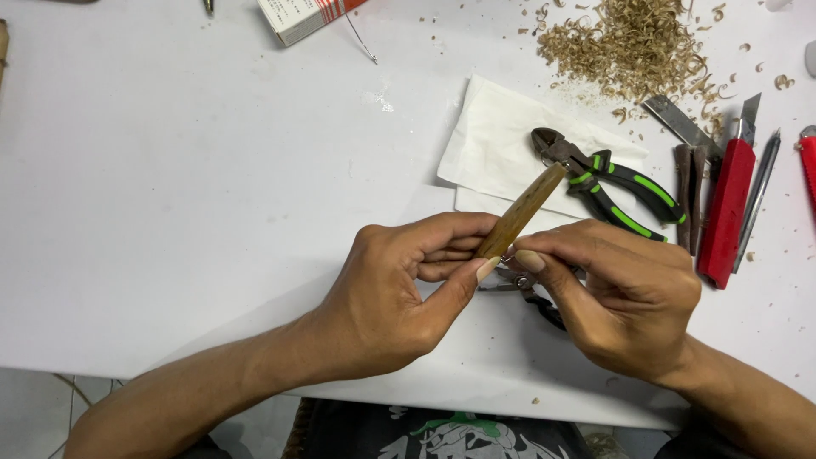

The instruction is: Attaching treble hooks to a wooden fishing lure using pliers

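Brown, smooth, rounded wooden stick (521, 210), held over the near edge of the white table (170, 195), is the piece being worked. Left hand (399, 293) is curled around the stick's lower end, thumb stretched across to the base. Right hand (616, 297) is pinched closed at that same base, thumb and forefinger meeting the wood; beneath its fingers lies a small dark metal tool (531, 293), and whether the hand grips it or merely covers it cannot be told.

The stick's long axis runs diagonally, near end in the hands, free rounded tip pointing up and to the right, away from the person, toward the pliers.

Judging by the stick's even, rounded surface, the rough shaping looks largely done, and the attention now seems to be on its lower end.

Beyond the tip lie green-and-black handled cutting pliers (608, 178) on folded white paper (501, 144). Farther right sit a red-handled utility knife (727, 204) and a bare steel blade (680, 123). Farthest off is a heap of pale curled wood shavings (633, 42).
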